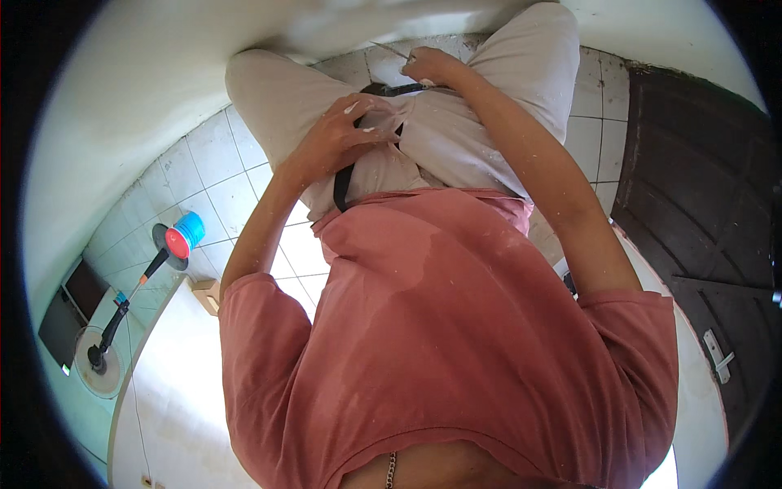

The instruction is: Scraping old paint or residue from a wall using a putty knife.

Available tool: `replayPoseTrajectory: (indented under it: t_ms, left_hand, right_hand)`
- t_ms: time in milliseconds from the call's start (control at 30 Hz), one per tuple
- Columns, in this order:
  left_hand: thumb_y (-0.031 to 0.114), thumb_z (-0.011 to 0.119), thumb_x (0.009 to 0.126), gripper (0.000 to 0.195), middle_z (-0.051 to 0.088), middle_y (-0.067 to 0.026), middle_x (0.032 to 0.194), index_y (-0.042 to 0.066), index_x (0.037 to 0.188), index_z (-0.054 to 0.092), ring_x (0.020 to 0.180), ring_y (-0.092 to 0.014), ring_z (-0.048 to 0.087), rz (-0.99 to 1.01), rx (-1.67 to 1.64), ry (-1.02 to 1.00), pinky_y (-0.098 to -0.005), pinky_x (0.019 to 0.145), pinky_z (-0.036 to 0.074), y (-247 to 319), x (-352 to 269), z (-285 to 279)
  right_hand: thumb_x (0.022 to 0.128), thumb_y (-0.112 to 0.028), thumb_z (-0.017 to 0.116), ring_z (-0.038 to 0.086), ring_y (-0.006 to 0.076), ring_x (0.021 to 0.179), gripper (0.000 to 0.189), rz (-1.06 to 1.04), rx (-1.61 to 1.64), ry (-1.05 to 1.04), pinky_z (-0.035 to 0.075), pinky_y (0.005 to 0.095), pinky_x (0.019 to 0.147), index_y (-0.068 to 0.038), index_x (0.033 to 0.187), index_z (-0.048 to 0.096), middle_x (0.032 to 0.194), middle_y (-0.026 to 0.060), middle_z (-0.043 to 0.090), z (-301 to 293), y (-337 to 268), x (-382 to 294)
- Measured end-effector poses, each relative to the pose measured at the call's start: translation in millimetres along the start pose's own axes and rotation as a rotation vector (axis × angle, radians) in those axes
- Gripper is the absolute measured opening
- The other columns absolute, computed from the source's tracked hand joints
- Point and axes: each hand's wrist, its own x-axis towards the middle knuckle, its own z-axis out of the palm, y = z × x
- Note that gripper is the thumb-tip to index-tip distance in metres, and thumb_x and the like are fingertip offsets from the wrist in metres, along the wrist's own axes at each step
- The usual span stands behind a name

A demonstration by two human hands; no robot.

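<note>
My right hand (435, 67) is closed around a thin flat-bladed tool (390, 50), whose narrow tip points up and to the left; its handle is hidden in the fist. My left hand (351, 131) is low over my lap, fingertips against the light trousers (455, 131). White smears mark its fingers, and whether it pinches anything is unclear. A black strap (343, 186) runs beneath that hand. Between the hands lies a flat black item (403, 90), partly covered, whose kind I cannot make out.
A pale wall (293, 24) curves close ahead of my knees. White floor tiles (232, 195) surround me. At left stand a pedestal fan (101, 360) and a blue and red container (186, 235) by its base. A dark panelled door (690, 183) is at right.
</note>
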Motion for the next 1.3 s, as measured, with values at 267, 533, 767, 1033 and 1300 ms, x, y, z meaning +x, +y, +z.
replayPoseTrajectory:
  t_ms: [267,533,767,1033,1300]
  left_hand:
    - [0.002,0.062,0.071,0.018,0.051,-0.0072,0.106,0.007,0.088,0.061,0.106,-0.028,0.046,0.018,-0.244,0.010,-0.0390,0.092,0.038,1.8,1.1,-6.0]
    - [0.006,0.058,0.076,0.018,0.052,-0.0099,0.107,0.008,0.093,0.058,0.107,-0.027,0.046,-0.134,-0.319,0.033,-0.0396,0.092,0.035,10.6,18.7,18.5]
    - [0.008,0.051,0.077,0.034,0.057,-0.0151,0.105,0.009,0.111,0.054,0.100,-0.028,0.054,-0.559,0.317,0.143,-0.0351,0.080,0.045,-37.0,31.2,-8.0]
    - [0.025,0.047,0.086,0.038,0.048,-0.0174,0.121,0.006,0.118,0.051,0.112,-0.035,0.046,-0.161,0.753,0.001,-0.0414,0.096,0.035,-20.5,4.2,-19.8]
    - [0.027,0.048,0.084,0.035,0.056,-0.0148,0.106,0.006,0.111,0.054,0.100,-0.031,0.053,-0.229,0.619,-0.173,-0.0461,0.089,0.038,-55.0,18.7,-14.9]
  right_hand:
    - [0.067,-0.031,0.055,0.060,0.0375,0.083,0.044,0.030,0.014,-0.025,0.047,0.0394,0.077,0.005,0.091,0.062,0.092,0.0248,0.061,-0.9,-3.9,-1.0]
    - [0.070,-0.034,0.055,0.058,0.0358,0.091,0.046,0.039,-0.007,-0.057,0.045,0.0385,0.081,0.004,0.095,0.059,0.098,0.0238,0.060,-4.8,-6.7,-6.6]
    - [0.070,-0.031,0.053,0.059,0.0360,0.091,0.045,0.007,-0.078,-0.040,0.045,0.0396,0.082,0.005,0.097,0.059,0.098,0.0233,0.060,-7.4,-9.5,-12.1]
    - [0.072,-0.034,0.054,0.058,0.0361,0.092,0.046,0.071,-0.051,-0.060,0.045,0.0389,0.082,0.003,0.098,0.058,0.099,0.0221,0.060,-6.5,-14.8,-9.5]
    - [0.070,-0.029,0.053,0.058,0.0359,0.091,0.042,0.077,-0.018,-0.030,0.046,0.0396,0.080,0.003,0.096,0.061,0.098,0.0212,0.061,-6.4,-13.5,-9.8]
